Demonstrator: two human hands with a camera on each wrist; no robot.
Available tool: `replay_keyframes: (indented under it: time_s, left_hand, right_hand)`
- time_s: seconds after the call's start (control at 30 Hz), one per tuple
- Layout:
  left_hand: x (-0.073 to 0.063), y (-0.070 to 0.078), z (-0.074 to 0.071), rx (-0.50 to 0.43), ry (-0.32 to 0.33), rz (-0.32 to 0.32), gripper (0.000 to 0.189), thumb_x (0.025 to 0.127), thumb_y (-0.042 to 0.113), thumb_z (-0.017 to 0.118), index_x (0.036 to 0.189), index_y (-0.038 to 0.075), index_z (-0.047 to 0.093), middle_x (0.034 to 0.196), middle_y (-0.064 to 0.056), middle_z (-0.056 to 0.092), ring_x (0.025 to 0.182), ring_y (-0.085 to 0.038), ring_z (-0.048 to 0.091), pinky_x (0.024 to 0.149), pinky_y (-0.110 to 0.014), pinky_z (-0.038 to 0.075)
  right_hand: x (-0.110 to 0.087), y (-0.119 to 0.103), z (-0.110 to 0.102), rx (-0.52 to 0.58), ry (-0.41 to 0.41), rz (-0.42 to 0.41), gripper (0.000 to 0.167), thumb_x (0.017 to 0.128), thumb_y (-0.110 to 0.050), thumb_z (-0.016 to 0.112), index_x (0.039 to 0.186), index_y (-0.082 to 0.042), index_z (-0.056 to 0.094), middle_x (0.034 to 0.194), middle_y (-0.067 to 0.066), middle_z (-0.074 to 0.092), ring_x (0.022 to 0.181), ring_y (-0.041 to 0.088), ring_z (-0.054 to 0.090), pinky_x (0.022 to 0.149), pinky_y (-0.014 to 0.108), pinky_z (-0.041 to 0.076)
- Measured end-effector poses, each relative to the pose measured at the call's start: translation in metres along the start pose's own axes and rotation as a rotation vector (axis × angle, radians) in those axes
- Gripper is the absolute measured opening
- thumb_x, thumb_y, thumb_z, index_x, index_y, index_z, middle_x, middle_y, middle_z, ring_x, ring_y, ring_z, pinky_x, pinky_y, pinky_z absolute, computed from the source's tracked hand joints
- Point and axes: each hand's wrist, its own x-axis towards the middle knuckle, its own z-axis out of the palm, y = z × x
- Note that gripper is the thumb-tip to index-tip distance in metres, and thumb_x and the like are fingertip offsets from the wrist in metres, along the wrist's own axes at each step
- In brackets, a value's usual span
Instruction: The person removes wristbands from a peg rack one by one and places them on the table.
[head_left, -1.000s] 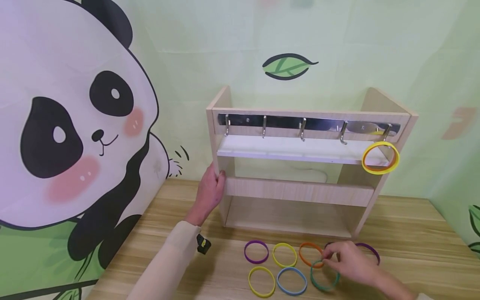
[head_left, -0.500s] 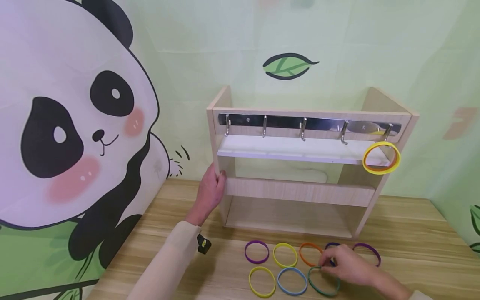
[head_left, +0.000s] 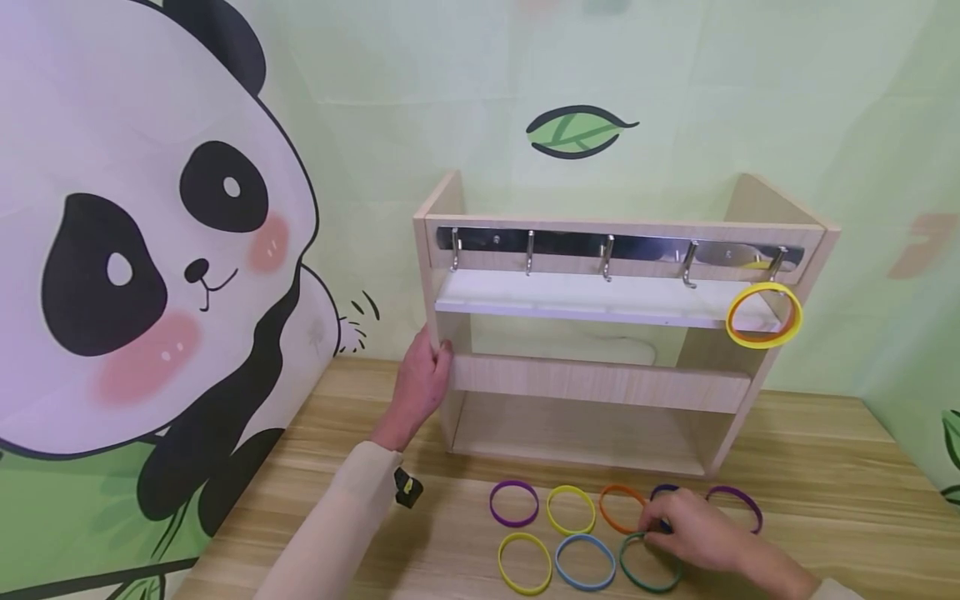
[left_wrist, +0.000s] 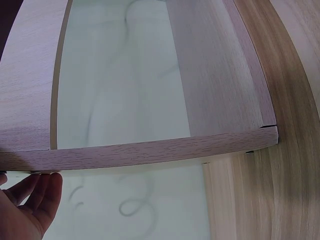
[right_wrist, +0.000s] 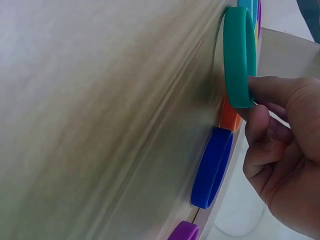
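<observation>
My left hand (head_left: 422,377) grips the left side panel of a small wooden shelf (head_left: 600,383); in the left wrist view its fingers sit at the panel's edge (left_wrist: 140,156). My right hand (head_left: 697,529) pinches the near-upper edge of a green wristband (right_wrist: 237,55) between thumb and finger, low over the table. Beyond that hand, a dark blue wristband (right_wrist: 212,167) is partly hidden in the head view. An orange wristband (head_left: 603,517) lies to its left, and a purple one sits to its right. A yellow wristband (head_left: 757,343), with orange showing inside, hangs from the rightmost hook.
Along the shelf's top front runs a metal hook rail (head_left: 570,243). Other wristbands lie in front of the shelf: a purple one (head_left: 513,483), two yellow, and a light blue one (head_left: 585,587). Behind stands a panda-printed backdrop (head_left: 420,92). A black object (head_left: 407,488) is at my left cuff.
My right hand has shifted slightly nearer, and the green wristband has moved a little left, then back right. More of the dark blue wristband shows. My left hand keeps its grip on the shelf.
</observation>
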Motion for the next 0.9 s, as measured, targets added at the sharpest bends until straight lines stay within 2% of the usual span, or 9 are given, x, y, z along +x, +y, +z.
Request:
replay_keyframes:
  time_s: [0.27, 0.47, 0.9]
  left_hand:
    - [0.000, -0.001, 0.000, 0.008, -0.009, -0.015, 0.050, 0.108, 0.019, 0.043, 0.151, -0.006, 0.046, 0.142, -0.028, 0.059, 0.129, -0.043, 0.060, 0.108, -0.062, 0.051]
    - [-0.001, 0.000, 0.000, 0.002, -0.017, -0.021, 0.050, 0.108, 0.019, 0.043, 0.152, -0.005, 0.046, 0.143, -0.028, 0.059, 0.130, -0.042, 0.060, 0.109, -0.062, 0.050]
    - [0.000, -0.001, -0.001, 0.005, -0.018, -0.021, 0.048, 0.108, 0.020, 0.044, 0.150, -0.004, 0.047, 0.143, -0.027, 0.059, 0.130, -0.042, 0.060, 0.109, -0.062, 0.050]
  right_hand:
    - [-0.001, 0.003, -0.003, 0.012, 0.050, -0.021, 0.010, 0.085, -0.003, 0.084, 0.088, -0.011, 0.080, 0.085, -0.007, 0.075, 0.080, 0.001, 0.067, 0.067, 0.026, 0.059]
    - [0.000, 0.002, -0.007, 0.024, 0.108, -0.034, 0.010, 0.087, -0.004, 0.084, 0.086, -0.013, 0.079, 0.082, -0.012, 0.073, 0.078, -0.004, 0.063, 0.064, 0.025, 0.058]
    - [0.000, -0.007, -0.030, -0.005, 0.204, 0.057, 0.010, 0.089, -0.005, 0.082, 0.086, -0.014, 0.079, 0.083, -0.014, 0.073, 0.073, -0.007, 0.055, 0.059, 0.023, 0.050]
